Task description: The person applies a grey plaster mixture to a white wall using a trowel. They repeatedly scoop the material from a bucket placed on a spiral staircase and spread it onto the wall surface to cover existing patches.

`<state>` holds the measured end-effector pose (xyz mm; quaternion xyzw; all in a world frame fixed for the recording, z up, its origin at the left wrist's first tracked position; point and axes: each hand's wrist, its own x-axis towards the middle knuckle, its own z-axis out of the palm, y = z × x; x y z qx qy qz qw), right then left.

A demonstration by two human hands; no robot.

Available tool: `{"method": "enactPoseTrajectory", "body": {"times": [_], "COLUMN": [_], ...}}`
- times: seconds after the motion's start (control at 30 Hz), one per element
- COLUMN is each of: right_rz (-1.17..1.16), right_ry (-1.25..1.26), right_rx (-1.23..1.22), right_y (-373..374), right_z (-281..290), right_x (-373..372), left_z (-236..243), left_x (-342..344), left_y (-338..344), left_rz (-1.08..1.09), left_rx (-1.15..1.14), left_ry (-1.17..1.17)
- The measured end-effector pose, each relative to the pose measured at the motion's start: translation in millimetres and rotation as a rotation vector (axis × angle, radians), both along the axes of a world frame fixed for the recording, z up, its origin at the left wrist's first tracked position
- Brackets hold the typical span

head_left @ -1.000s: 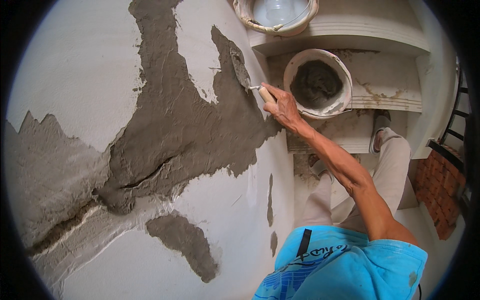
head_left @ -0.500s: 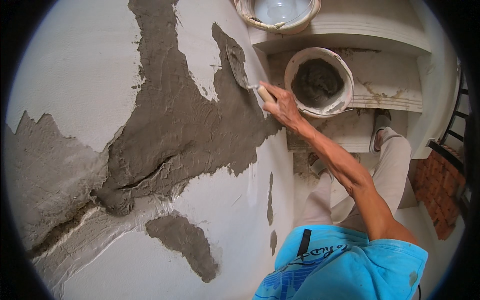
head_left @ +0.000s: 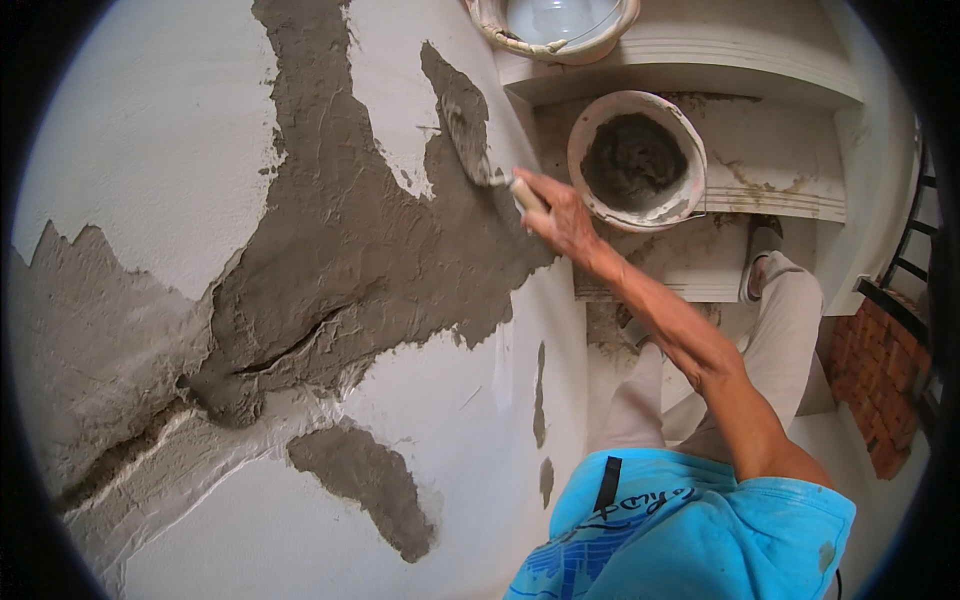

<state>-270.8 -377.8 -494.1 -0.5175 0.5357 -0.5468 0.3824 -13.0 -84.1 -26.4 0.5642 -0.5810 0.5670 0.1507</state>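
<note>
My right hand (head_left: 565, 218) is closed around the pale handle of a trowel (head_left: 464, 140). The slightly blurred metal blade lies against a grey patch of wet mortar (head_left: 330, 220) on the white wall (head_left: 150, 130), near the patch's upper right arm. A dark crack runs across the lower part of that mortar. Just right of my hand stands a bucket (head_left: 692, 190) with grey mortar inside, its rim crusted. My left hand does not show.
Another bucket (head_left: 606, 42), holding cloudy liquid, stands on a higher stair step (head_left: 720, 55). My feet and legs are on the lower steps. A dark railing (head_left: 905, 315) and reddish brickwork (head_left: 872, 375) lie at the right. Smaller mortar patches (head_left: 370, 485) mark the wall.
The trowel's blade has shifted slightly on the mortar, and my right hand has moved a little left with it. The buckets stay in place.
</note>
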Motion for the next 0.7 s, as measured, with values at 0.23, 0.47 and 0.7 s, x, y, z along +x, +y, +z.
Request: {"method": "enactPoseTrajectory", "body": {"times": [0.23,0.47,0.7], "right_rz": [-0.036,-0.11,-0.07], "right_ry": [-0.097,-0.099,-0.03], "right_rx": [0.123,0.192,0.133], "right_y": [26.8,-29.5,-16.8], "right_z": [-0.3,-2.3,-7.6], "right_x": [-2.9,-2.6,3.6], "left_z": [-4.3,-4.2,-4.5], "left_x": [-4.9,-8.6,-8.9], "left_y": [-8.2,-7.3,-6.9], "left_rz": [0.026,0.042,0.061], "left_rx": [-0.021,-0.032,-0.038], "left_ry": [0.014,0.011,0.043]}}
